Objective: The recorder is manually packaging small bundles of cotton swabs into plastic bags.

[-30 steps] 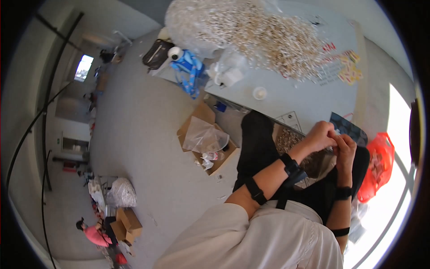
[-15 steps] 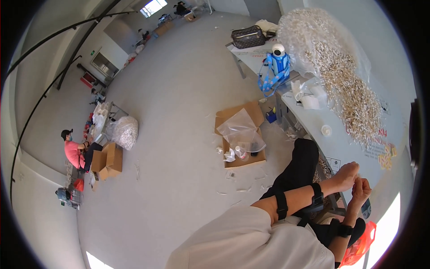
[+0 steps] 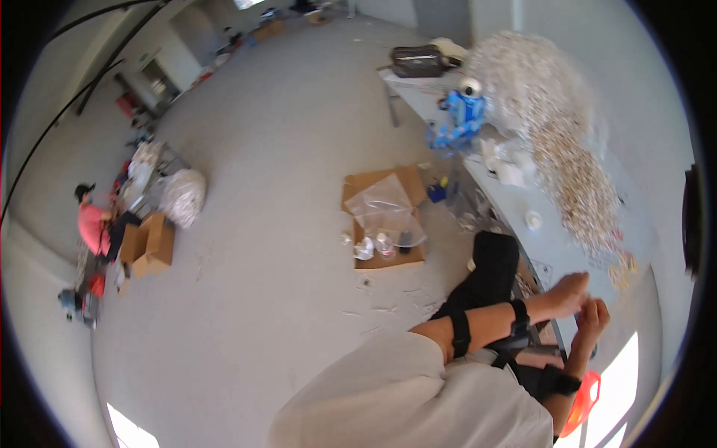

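Because the bench [image 3: 556, 246] is the broad flat surface beside the seated person, it presumably serves to keep the loose stock within arm's reach.

Clear plastic bag [image 3: 523, 71]: bulky, on the far part of the bench. Its open end faces the near part; the plastic behind probably stops the stock from spreading that way.

Pile of small pale pieces [image 3: 579, 194]: on the bench, running from the bag toward the near edge. Likely left loose so single pieces can be picked out. Individual shapes too small to resolve.

Open carton [image 3: 358, 186]: on the floor, left of the bench and apart from it. Holds a bottle and crumpled white material, a clear sheet draped over them; off the bench, perhaps to save surface.

Left hand [image 3: 569, 295] and right hand [image 3: 594, 317]: close together at the bench's near edge, fingers curled inward, tips nearly meeting. Such a posture would suit fine two-handed work. Blurred: cannot tell how tightly either is closed, or whether anything is gripped.

White cup [image 3: 533, 219]: on the bench, between the pile and the left edge; presumably set aside from the pieces for easy access.
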`<act>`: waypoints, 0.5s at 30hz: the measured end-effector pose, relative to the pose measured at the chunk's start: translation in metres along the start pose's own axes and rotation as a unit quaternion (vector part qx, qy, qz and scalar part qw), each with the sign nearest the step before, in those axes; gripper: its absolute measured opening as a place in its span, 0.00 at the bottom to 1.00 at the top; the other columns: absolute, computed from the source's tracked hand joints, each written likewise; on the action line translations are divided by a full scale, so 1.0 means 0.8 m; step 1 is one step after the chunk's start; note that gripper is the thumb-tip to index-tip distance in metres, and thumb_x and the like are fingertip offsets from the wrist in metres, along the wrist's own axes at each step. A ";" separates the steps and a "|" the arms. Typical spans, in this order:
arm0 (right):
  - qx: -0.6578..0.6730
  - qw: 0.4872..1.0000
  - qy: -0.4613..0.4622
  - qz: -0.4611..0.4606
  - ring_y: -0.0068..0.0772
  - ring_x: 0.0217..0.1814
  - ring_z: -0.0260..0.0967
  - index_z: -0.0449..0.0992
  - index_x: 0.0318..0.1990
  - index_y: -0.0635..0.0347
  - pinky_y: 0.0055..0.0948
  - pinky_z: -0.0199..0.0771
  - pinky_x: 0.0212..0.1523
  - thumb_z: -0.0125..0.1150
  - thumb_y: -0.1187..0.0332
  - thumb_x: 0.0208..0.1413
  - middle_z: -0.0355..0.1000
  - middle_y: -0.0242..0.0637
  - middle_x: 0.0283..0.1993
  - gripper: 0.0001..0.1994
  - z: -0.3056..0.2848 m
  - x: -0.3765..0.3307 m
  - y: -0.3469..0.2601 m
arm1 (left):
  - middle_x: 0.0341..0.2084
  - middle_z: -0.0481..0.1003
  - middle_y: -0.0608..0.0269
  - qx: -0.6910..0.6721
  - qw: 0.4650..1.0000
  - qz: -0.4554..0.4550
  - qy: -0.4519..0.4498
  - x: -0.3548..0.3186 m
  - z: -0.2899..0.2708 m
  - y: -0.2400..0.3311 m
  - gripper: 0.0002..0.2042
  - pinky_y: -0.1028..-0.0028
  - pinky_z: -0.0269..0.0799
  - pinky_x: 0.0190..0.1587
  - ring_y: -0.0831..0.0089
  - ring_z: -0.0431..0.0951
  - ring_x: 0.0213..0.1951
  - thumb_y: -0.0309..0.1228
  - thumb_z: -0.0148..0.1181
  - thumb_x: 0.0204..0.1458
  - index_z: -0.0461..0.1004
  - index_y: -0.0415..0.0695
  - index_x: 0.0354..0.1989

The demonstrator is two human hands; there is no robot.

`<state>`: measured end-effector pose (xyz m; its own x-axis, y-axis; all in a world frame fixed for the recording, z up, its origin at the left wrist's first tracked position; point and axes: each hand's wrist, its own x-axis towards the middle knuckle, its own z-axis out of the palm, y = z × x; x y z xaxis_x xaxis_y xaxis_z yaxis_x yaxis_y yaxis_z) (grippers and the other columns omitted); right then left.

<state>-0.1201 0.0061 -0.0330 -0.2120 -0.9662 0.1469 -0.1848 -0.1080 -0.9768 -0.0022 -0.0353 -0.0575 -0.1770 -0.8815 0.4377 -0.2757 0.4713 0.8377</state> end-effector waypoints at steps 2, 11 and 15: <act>0.002 1.000 -0.015 -0.018 0.12 0.16 0.51 0.68 0.18 0.60 0.19 0.46 0.16 0.54 0.69 0.55 0.58 0.23 0.15 0.14 0.017 -0.003 -0.025 | 0.19 0.68 0.44 -0.042 0.999 -0.004 0.021 -0.004 -0.030 0.012 0.08 0.56 0.62 0.26 0.44 0.69 0.25 0.23 0.56 0.44 0.62 0.36 0.26; 0.228 0.945 0.228 -0.046 0.11 0.29 0.59 0.73 0.33 0.61 0.15 0.58 0.29 0.62 0.72 0.54 0.68 0.23 0.28 0.04 -0.025 -0.046 -0.022 | 0.23 0.70 0.69 -0.440 0.889 -0.125 -0.020 0.021 -0.051 0.010 0.06 0.81 0.66 0.30 0.83 0.68 0.26 0.19 0.56 0.51 0.67 0.41 0.25; 0.290 0.930 0.216 -0.064 0.15 0.36 0.67 0.69 0.42 0.64 0.17 0.70 0.42 0.66 0.75 0.50 0.71 0.27 0.35 0.14 -0.029 -0.066 -0.031 | 0.27 0.73 0.66 -0.497 0.852 -0.148 -0.071 0.020 -0.026 0.021 0.05 0.78 0.71 0.38 0.79 0.73 0.31 0.18 0.55 0.52 0.67 0.41 0.27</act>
<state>-0.1264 0.0651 -0.0128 -0.6132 -0.7657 0.1941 0.2865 -0.4446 -0.8487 0.0102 -0.0425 -0.0294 -0.3701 -0.9126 0.1739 0.5963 -0.0899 0.7977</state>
